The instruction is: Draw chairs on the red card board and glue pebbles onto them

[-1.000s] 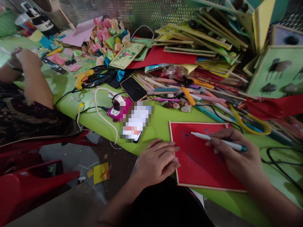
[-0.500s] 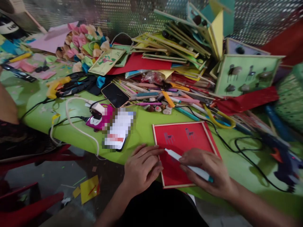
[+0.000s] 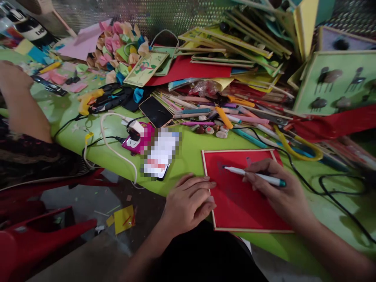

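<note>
A red card edged with thin pale wooden strips lies at the table's front edge. Faint dark marks show on its upper part, too blurred to make out now. My right hand pinches a white marker with a green end. Its dark tip points left, over the upper left of the card; whether it touches cannot be told. My left hand rests with fingers stretched out, fingertips on the card's left strip.
Pens and sticks lie behind the card, with stacked framed cards beyond. A lit phone and a pink power socket are to the left. A black cable runs along the right. Another person's arm reaches in at left.
My right hand has lifted the marker's tip from the card's left edge to higher and further right on the card. The left hand stays at the left strip. The view has shifted.
</note>
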`<action>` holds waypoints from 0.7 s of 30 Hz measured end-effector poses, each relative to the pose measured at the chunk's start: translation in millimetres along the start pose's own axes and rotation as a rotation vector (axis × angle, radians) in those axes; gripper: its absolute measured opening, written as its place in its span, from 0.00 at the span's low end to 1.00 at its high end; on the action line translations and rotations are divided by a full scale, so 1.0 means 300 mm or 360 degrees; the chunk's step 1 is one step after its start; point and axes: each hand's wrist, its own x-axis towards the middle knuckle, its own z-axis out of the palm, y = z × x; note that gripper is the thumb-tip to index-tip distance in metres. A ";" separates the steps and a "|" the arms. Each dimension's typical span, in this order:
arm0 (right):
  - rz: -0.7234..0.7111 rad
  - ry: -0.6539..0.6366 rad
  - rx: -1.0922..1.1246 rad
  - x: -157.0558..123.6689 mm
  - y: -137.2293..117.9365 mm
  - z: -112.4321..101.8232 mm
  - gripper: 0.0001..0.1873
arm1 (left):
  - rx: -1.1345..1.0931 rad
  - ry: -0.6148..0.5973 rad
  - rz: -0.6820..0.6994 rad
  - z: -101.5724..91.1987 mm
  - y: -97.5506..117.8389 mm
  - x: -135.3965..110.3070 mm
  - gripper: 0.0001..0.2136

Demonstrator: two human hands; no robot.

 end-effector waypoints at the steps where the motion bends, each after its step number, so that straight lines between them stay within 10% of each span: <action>1: 0.0015 -0.0003 0.0009 0.003 -0.003 0.001 0.16 | -0.0003 -0.0002 0.0005 0.001 -0.001 -0.002 0.08; 21: 0.0070 -0.0054 -0.0112 0.008 0.056 -0.015 0.21 | 0.0039 0.0011 -0.0018 0.014 -0.003 -0.016 0.08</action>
